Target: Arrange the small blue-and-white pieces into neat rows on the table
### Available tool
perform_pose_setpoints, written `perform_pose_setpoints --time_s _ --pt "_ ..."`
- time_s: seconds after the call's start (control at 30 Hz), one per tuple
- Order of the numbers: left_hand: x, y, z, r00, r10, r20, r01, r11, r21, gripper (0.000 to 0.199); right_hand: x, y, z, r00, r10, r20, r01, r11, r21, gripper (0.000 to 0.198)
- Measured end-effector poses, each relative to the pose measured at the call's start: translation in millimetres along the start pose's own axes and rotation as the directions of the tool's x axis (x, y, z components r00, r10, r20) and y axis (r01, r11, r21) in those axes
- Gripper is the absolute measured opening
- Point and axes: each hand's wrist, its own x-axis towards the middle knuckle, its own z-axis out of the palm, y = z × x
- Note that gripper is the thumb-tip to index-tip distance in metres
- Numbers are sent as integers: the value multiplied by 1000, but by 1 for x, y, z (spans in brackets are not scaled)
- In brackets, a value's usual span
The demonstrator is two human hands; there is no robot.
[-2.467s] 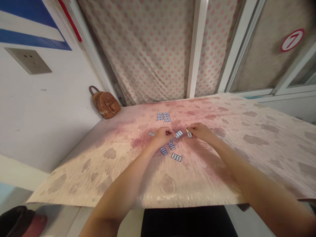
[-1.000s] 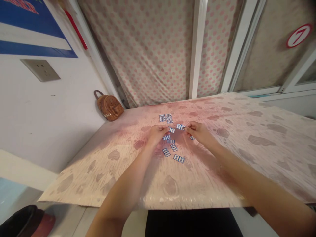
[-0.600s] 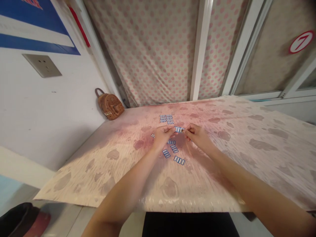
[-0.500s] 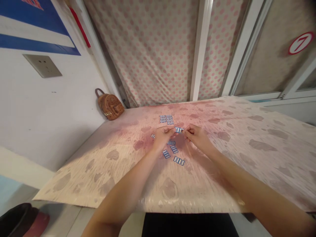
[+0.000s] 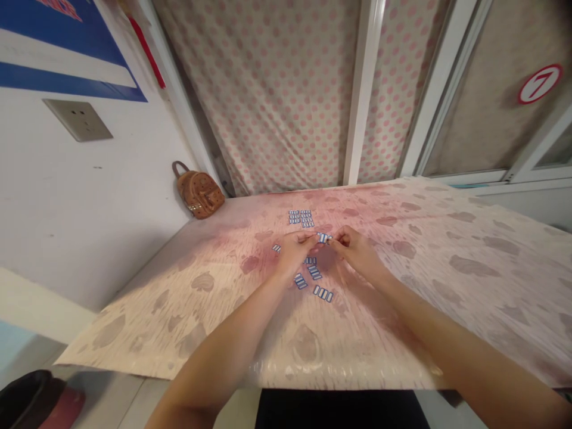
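Observation:
Between my hands, just above the table, is a small blue-and-white striped piece (image 5: 324,238), with pale strips edged in blue. My left hand (image 5: 297,245) pinches its left end, and my right hand (image 5: 351,243) has thumb and fingers closed at its right end. Beyond them a block of similar striped pieces (image 5: 301,218) lies in neat rows. Nearer to me several loose pieces are scattered, among them one tilted piece (image 5: 300,281) and another (image 5: 323,294) closest to the front. One more piece (image 5: 276,248) shows partly beside my left wrist.
A patterned plastic cloth (image 5: 420,333) covers the table. A small brown backpack (image 5: 200,192) stands at the back left corner by the wall. Behind the table hangs a dotted curtain (image 5: 277,101). A dark and red container (image 5: 40,398) is on the floor at lower left.
Both hands keep hold of the striped piece in nearly the same spot. The view has shifted very slightly; the pieces on the table look unmoved.

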Motion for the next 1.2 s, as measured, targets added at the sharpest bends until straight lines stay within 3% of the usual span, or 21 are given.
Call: perform_pose_setpoints --time_s 0.17,0.4,0.57,0.77,0.97,1.2 --pt "-2 3 2 1000 7 -12 -7 1000 16 8 2 3 2 998 -41 44 36 993 110 16" --pt "2 7 -2 998 19 -59 -17 999 45 9 6 8 1 996 -67 58 60 992 115 18" --pt "12 12 -16 977 91 -194 -83 995 48 10 3 18 9 976 -128 176 153 979 -133 10" --pt "17 13 -23 970 71 -232 -70 997 9 11 -1 18 29 924 -180 338 312 865 -392 9" --pt "16 15 -21 972 65 -224 -62 998 20 10 0 16 35 913 -181 367 349 814 -465 5" --pt "17 9 -24 968 110 -224 -99 993 57 10 0 13 28 943 -195 270 280 904 -323 10"
